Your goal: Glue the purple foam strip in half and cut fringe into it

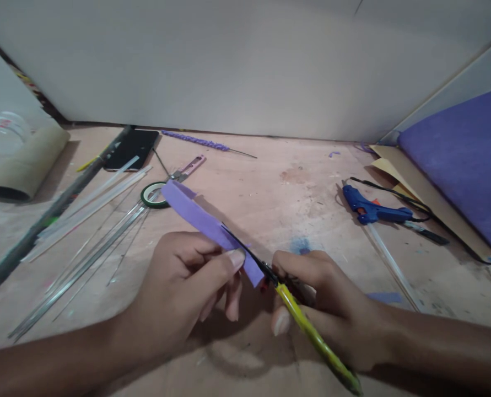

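Note:
My left hand (191, 275) pinches a folded purple strip (199, 212) between thumb and fingers, near the strip's lower right end. The strip slants up to the left, its far end beside a green tape roll (143, 196). My right hand (328, 300) is closed on scissors with yellow handles (307, 328). Their dark blades lie along the strip's right edge, close to my left thumb. Part of the scissors is hidden behind my right fingers.
A blue glue gun (377, 212) with a cord lies at right, near purple sheets (460, 160). At left are clear sticks (92, 201), wires, a dark rod (59, 212), a phone (131, 150) and a cardboard tube (30, 162). A purple-wrapped wire (195, 141) lies behind.

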Available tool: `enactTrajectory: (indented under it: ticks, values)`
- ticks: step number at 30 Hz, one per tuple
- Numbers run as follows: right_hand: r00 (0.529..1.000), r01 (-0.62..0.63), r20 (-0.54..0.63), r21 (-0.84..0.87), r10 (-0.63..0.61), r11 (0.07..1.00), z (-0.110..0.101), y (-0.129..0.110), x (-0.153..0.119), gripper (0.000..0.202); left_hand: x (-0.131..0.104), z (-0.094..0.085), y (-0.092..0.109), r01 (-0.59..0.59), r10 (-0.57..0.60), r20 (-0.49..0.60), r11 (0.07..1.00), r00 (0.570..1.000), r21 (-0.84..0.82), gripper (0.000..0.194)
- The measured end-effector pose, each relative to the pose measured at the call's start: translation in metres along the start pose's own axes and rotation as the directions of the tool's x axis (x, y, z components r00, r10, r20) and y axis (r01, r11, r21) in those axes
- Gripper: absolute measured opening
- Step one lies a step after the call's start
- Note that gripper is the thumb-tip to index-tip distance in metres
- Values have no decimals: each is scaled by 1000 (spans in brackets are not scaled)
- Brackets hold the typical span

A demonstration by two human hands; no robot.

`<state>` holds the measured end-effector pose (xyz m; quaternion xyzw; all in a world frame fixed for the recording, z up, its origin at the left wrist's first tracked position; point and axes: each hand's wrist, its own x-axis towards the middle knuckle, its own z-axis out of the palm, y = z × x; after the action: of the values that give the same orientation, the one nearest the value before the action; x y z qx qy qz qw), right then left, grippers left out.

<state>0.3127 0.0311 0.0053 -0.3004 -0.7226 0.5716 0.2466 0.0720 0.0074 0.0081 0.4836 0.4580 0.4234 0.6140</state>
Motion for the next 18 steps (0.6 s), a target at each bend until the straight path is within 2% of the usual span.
enactTrajectory:
  ticks: [11, 15, 18]
  values:
    - [1000, 12, 24, 17, -12, 1000, 0, 2, 0, 29, 0, -4, -2, 29, -26, 63, 998, 998, -56, 35]
    - [1000, -13, 5, -10, 13, 1000, 1, 1, 0, 33, -1, -2, -4, 29, -26, 64, 998, 998, -56, 39]
    - [1000, -3, 2, 37, 3, 999, 0, 1, 1, 41, -1, 0, -5, 46, -38, 90, 995, 995, -85, 41]
